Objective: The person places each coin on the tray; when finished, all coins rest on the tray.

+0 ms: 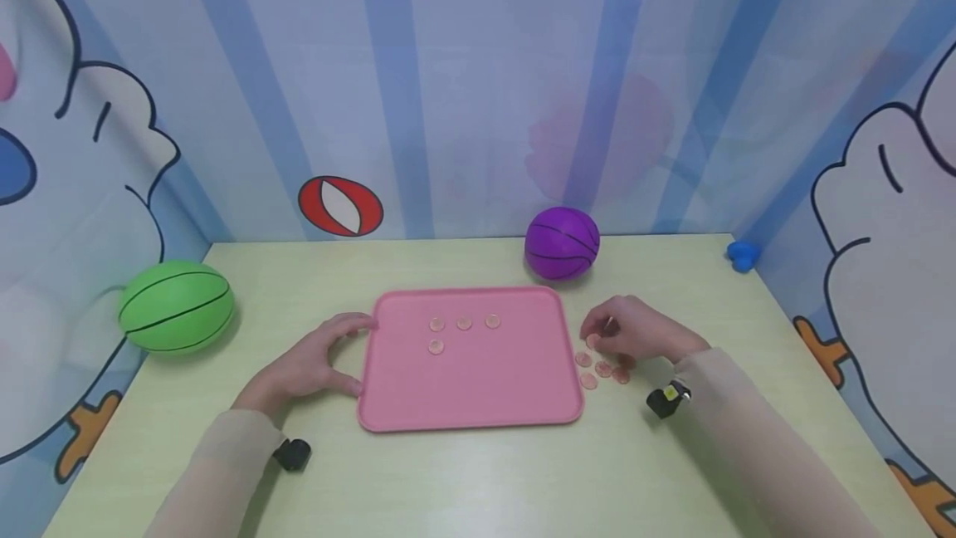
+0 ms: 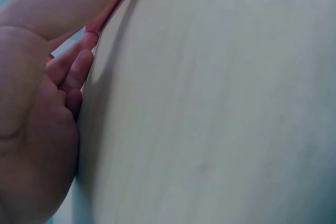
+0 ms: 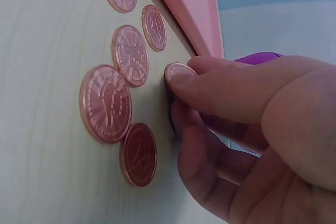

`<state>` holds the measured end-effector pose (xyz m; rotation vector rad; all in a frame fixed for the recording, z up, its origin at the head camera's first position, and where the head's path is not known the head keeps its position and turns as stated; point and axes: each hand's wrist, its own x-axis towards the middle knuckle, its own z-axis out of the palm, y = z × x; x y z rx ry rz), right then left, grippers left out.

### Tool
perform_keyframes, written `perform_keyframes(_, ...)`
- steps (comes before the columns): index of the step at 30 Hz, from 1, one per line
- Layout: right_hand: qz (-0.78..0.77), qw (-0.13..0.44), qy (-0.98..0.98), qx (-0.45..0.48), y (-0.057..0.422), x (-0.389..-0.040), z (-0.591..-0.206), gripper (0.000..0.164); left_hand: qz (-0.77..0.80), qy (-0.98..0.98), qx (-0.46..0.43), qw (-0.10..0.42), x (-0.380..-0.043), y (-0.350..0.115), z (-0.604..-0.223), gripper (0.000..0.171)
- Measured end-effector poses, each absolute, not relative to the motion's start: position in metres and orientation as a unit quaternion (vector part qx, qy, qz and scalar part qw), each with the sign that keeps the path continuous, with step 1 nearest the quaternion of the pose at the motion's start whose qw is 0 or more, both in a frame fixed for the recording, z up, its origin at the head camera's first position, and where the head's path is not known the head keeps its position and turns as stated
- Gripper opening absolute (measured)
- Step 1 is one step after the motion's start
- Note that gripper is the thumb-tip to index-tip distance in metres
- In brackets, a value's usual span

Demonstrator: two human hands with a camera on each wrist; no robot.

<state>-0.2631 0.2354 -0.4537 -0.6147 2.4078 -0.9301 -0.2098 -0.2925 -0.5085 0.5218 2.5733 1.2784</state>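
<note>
A pink tray (image 1: 470, 393) lies on the table. Three copper-coloured coins form a row on it, and another coin (image 1: 436, 346) sits just below the leftmost. At the tray's left edge my left hand (image 1: 309, 364) rests, with thumb and fingers spread along the rim. My right hand (image 1: 638, 330) is just beyond the tray's right side, pinching a coin (image 3: 180, 71) between thumb and fingers. Close by, several loose coins (image 3: 106, 104) lie flat on the table, some touching each other. Tiny raised patterns show on their faces.
Behind the tray's right corner stands a purple ball (image 1: 562, 243). A green ball (image 1: 177, 308) is at the table's left edge, and a small blue object (image 1: 743, 256) at the far right corner. A printed curtain (image 1: 485, 106) closes off the back.
</note>
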Motion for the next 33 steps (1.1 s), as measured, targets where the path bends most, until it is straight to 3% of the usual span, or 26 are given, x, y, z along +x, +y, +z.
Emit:
perform_keyframes(8, -0.335, 0.232, 0.886, -0.224, 0.236, -0.262, -0.453, 0.024, 0.434, 0.877, 0.176, 0.110, -0.209, -0.292, -0.508, 0.098)
perform_keyframes(13, -0.299, 0.216, 0.903, -0.220, 0.234, -0.263, -0.452, 0.021, 0.435, 0.876, 0.174, 0.111, -0.209, -0.292, -0.508, 0.098)
perform_keyframes(23, -0.285, 0.121, 0.916, -0.257, 0.222, -0.263, -0.453, 0.026, 0.434, 0.876, 0.177, 0.109, -0.209, -0.292, -0.508, 0.097)
perform_keyframes(30, -0.347, 0.159, 0.891, -0.247, 0.189, -0.257, -0.448, 0.023, 0.437, 0.875, 0.175, 0.111, -0.209, -0.293, -0.509, 0.097)
perform_keyframes(33, -0.324, 0.123, 0.891, -0.293, 0.176, -0.260, -0.449, 0.021, 0.440, 0.874, 0.171, 0.114, -0.209, -0.292, -0.508, 0.097)
